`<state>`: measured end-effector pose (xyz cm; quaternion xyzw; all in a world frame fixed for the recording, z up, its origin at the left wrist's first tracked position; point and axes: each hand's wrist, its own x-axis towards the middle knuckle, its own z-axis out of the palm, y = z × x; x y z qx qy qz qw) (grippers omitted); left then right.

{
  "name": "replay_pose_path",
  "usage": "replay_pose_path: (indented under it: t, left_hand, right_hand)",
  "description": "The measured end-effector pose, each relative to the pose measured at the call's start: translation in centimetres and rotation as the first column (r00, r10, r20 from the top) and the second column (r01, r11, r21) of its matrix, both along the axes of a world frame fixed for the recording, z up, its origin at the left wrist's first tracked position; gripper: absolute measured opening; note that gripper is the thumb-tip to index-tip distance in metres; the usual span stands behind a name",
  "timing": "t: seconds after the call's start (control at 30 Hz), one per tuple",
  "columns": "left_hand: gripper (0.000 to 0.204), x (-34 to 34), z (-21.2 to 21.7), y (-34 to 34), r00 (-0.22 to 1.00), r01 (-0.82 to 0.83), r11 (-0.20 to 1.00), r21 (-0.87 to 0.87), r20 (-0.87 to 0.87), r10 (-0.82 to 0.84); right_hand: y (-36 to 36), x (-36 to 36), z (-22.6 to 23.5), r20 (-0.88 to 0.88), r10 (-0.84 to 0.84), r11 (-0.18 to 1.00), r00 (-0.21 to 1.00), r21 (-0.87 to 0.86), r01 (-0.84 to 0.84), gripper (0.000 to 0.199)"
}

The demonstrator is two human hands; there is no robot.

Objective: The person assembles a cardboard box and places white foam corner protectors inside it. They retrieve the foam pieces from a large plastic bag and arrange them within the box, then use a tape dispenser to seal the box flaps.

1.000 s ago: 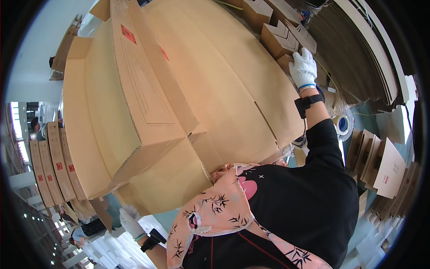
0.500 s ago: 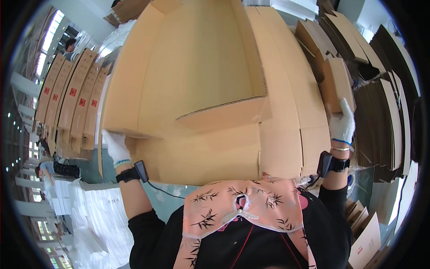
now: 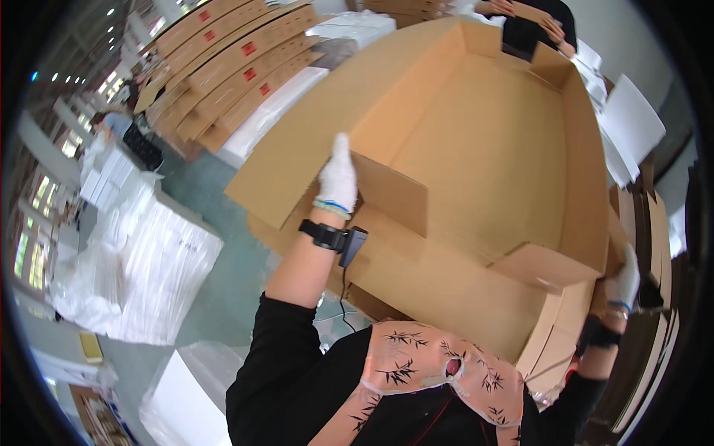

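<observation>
In front of me a large shallow cardboard box point(image 3: 487, 156) is partly folded, its right wall point(image 3: 584, 171) standing up. My left hand point(image 3: 339, 178), in a white knitted glove, grips the left wall near its near corner, thumb upward. Beside it an end flap point(image 3: 390, 195) stands bent inward. Another bent flap point(image 3: 547, 266) stands at the near right corner. My right hand point(image 3: 625, 279), also gloved, is closed on cardboard at the outer right side of the box; its fingers are partly hidden. The near end panel point(image 3: 468, 286) lies flat toward my body.
A co-worker point(image 3: 539, 26) holds a cardboard piece beyond the far end. Stacked cartons point(image 3: 223, 67) stand at the far left, with a plastic-wrapped white stack point(image 3: 163, 260) nearer. Upright cardboard sheets point(image 3: 654, 245) line the right. Another person point(image 3: 130, 134) stands farther off left.
My view has turned, so the box sits farther right and slanted. Its right side, earlier spread out flat, now stands up as a wall. My left hand has moved up along the left wall.
</observation>
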<state>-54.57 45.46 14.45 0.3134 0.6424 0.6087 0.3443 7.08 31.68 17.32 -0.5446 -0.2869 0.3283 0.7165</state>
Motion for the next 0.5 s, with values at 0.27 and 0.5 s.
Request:
replay_pose_path:
  t: [0.27,0.5]
  left_hand:
    - [0.051,1.5,-0.7,0.5,0.983,0.158,0.905,0.395,-0.15,-0.106]
    - [0.04,0.3,-0.4,-0.2,0.955,0.25,0.893,0.373,-0.246,-0.164]
  right_hand:
    - [2.0,-5.1,15.5,0.777,0.112,0.991,0.62,-0.043,-0.124,0.043]
    - [16.9,-32.9,13.1,0.491,0.709,0.703,0.506,-0.441,-0.558,0.036]
